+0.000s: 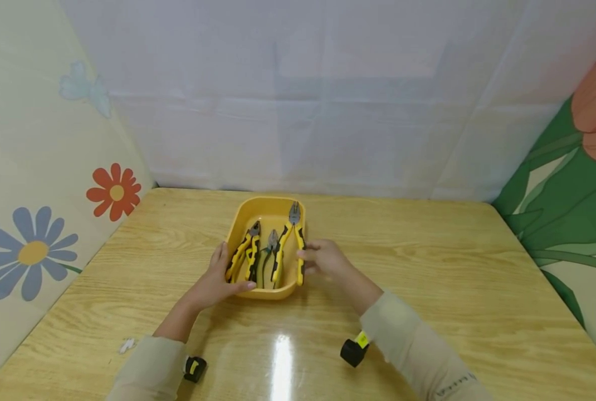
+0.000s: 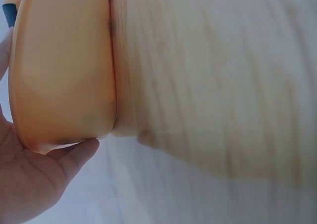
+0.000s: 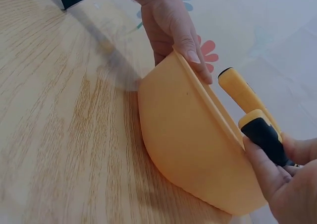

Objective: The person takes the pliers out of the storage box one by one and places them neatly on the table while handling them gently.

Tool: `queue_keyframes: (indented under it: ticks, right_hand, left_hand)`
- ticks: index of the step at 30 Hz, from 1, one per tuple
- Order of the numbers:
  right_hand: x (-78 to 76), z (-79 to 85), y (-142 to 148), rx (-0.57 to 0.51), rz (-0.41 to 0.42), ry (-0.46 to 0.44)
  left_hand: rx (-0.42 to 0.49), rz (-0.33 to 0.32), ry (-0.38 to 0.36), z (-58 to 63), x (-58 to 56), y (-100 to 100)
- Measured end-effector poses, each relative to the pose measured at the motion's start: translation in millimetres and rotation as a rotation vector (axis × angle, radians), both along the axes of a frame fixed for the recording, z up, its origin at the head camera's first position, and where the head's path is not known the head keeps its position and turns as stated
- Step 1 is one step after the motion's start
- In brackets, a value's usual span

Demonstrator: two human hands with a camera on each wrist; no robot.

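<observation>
A yellow plastic tub point(image 1: 268, 293) stands on the table with several pliers in it. My left hand point(image 1: 220, 281) grips its near left side, thumb at the rim; the left wrist view shows fingers around the tub's wall point(image 2: 64, 75). Along the right rim lie large combination pliers point(image 1: 295, 214), jaws pointing away and handles spread. My right hand point(image 1: 328, 259) pinches their right handle; in the right wrist view that black and yellow handle point(image 3: 265, 137) sits between thumb and fingers, above the rim. Yellow-black pliers point(image 1: 254, 229) and smaller green-handled pliers point(image 1: 273, 239) rest inside the tub.
One black and yellow tape measure point(image 1: 195, 368) sits by the left sleeve, another point(image 1: 354, 352) by the right sleeve. A small white scrap point(image 1: 127, 345) lies at the left. The wooden table point(image 1: 428, 250) meets a white cloth backdrop point(image 1: 358, 139) behind the tub.
</observation>
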State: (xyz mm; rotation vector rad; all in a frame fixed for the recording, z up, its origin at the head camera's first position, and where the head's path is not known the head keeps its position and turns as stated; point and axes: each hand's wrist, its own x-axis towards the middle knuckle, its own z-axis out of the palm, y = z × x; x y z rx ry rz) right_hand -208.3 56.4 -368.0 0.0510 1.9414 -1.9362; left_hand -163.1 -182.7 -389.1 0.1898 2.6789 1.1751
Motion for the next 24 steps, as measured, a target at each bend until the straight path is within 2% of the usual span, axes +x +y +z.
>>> queue_keyframes:
  ticks: [10, 17, 24]
  right_hand:
    - [4.3, -3.1, 8.4, -0.042, -0.007, -0.013]
    - [5.0, -6.0, 14.4, 0.0, -0.023, 0.006]
    - [6.5, -10.6, 23.8, 0.013, 0.001, 0.029]
  left_hand:
    - [-0.013, -0.004, 0.0, -0.5, -0.7, -1.6]
    - [-0.002, -0.002, 0.0, 0.9, -0.6, -1.2]
    - [-0.004, -0.003, 0.0, 0.6, -0.4, -0.3]
